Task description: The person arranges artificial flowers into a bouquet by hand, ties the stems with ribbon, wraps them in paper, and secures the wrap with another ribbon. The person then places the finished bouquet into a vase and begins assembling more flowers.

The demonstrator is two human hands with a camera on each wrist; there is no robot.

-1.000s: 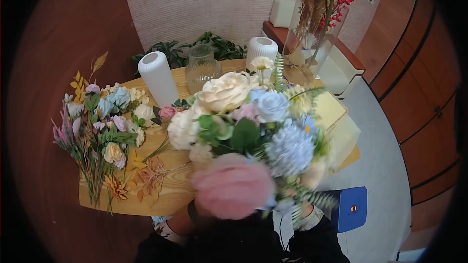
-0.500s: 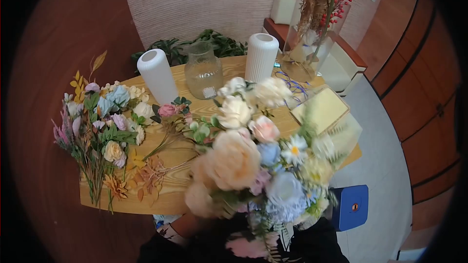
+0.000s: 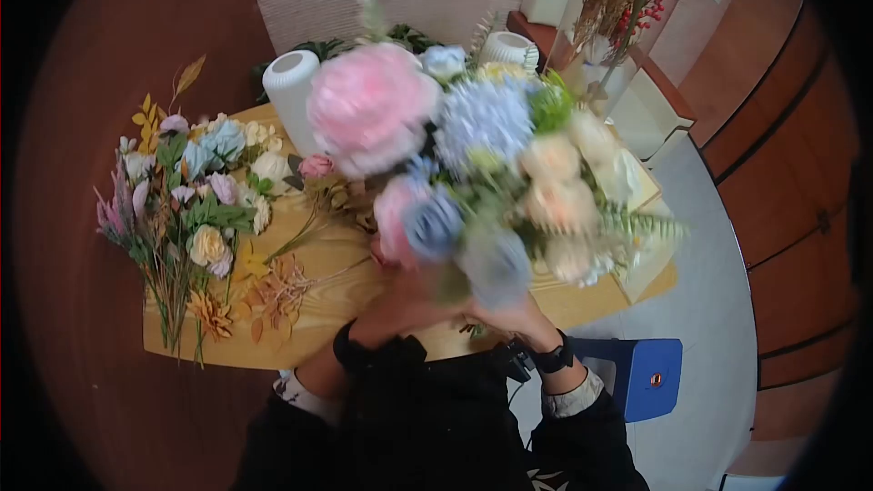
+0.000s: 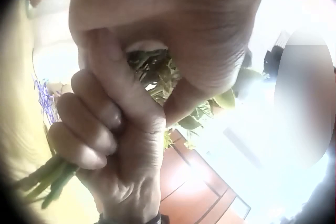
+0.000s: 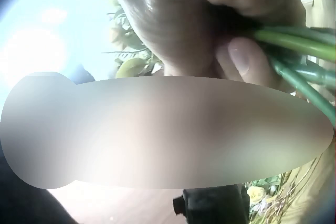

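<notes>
A large, blurred bouquet point(image 3: 484, 127) of pink, blue, peach and white flowers rises over the table's front edge. My left hand point(image 3: 405, 300) curls round it just below the blooms, beside my right hand point(image 3: 514, 311). In the left wrist view, the fingers of the right hand point(image 4: 84, 124) wrap the bundled stems point(image 4: 50, 179), which stick out below the fist. The left hand point(image 4: 168, 19) arches over greenery close above. Green stems point(image 5: 299, 45) leave the right hand point(image 5: 210, 19) in the right wrist view, where a blur covers the middle.
Loose flowers point(image 3: 209, 191) lie along the table's point(image 3: 341, 332) left side. Orange leaf sprigs point(image 3: 277, 295) are near its front edge. A white vase point(image 3: 289, 95) and another white vase point(image 3: 511, 47) stand behind the bouquet. A blue stool point(image 3: 653, 380) stands on the floor at right.
The bouquet has turned, its big pink flower passing from near my body to the far left. It now sits higher and farther forward, covering the glass vase; both hands have come into sight.
</notes>
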